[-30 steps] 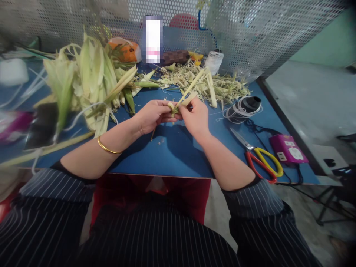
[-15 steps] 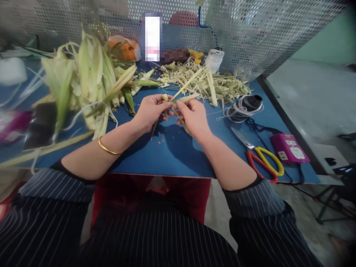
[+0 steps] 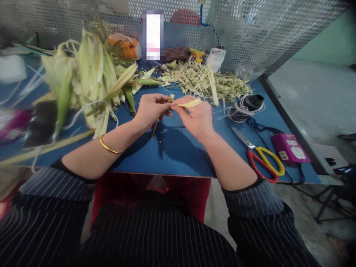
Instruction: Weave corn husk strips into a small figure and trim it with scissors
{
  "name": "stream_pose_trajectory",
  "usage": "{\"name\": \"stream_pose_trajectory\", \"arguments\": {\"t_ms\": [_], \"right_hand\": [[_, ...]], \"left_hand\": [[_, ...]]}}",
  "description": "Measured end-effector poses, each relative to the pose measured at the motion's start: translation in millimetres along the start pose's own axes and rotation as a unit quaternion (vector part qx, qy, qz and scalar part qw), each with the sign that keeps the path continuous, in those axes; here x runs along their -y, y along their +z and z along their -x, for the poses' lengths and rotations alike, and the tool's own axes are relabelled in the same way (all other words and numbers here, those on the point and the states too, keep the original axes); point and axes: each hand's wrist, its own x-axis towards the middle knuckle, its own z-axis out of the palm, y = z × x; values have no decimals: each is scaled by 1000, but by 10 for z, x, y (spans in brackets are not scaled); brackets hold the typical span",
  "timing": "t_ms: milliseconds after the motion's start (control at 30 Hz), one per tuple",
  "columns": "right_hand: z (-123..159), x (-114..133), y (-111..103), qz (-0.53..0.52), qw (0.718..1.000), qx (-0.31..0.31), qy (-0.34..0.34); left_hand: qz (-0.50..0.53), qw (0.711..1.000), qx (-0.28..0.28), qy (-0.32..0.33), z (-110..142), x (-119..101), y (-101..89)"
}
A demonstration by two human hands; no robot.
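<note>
Over the middle of the blue table, my two hands meet at the fingertips. My left hand (image 3: 151,110) is closed on a small piece of corn husk (image 3: 171,98) with a thin brown stem (image 3: 154,129) sticking out below. My right hand (image 3: 196,116) pinches a pale yellow husk strip (image 3: 191,104), which lies across the back of its fingers. The inner fingertips are partly hidden, so how the two pieces join is unclear. Behind my hands lies a heap of shredded husk trimmings (image 3: 194,79). A pile of whole corn husks (image 3: 91,74) stands left of my left hand.
On the right of the table (image 3: 133,159) are a black spool with white string (image 3: 246,107), scissors (image 3: 258,155) with red and yellow handles, and a purple box (image 3: 290,148). An orange packet (image 3: 125,46) and a white cup-like item (image 3: 215,59) stand before the perforated metal screen (image 3: 178,26).
My right hand has turned and drawn its fingertips against the left ones. The long strip that pointed up and the piece hanging beneath my right hand no longer show there.
</note>
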Motion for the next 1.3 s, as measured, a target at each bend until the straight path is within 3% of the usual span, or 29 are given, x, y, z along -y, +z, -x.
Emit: {"name": "stream_pose_trajectory", "arguments": {"t_ms": [100,400,600,767,933,1133,1300], "right_hand": [[-26,-23,-32,80,996,-42,4],[-64,-94,-13,154,981,-21,119],[-49,-96,19,137,983,-32,114],[-69,-75,-110,142,987,-65,38],[-94,-80,-210,202,977,-39,-53],[-63,-23,-182,172,983,0,-63],[-22,33,-50,171,978,74,-94]], "left_hand": [[-9,999,41,-13,31,-30,12],[7,992,120,-42,29,6,-29],[23,994,88,-58,77,28,37],[74,995,29,-66,-9,64,-13],[125,987,3,-102,-55,54,-41],[138,983,12,-120,-50,56,-20],[135,985,-10,-108,-24,25,15]]}}
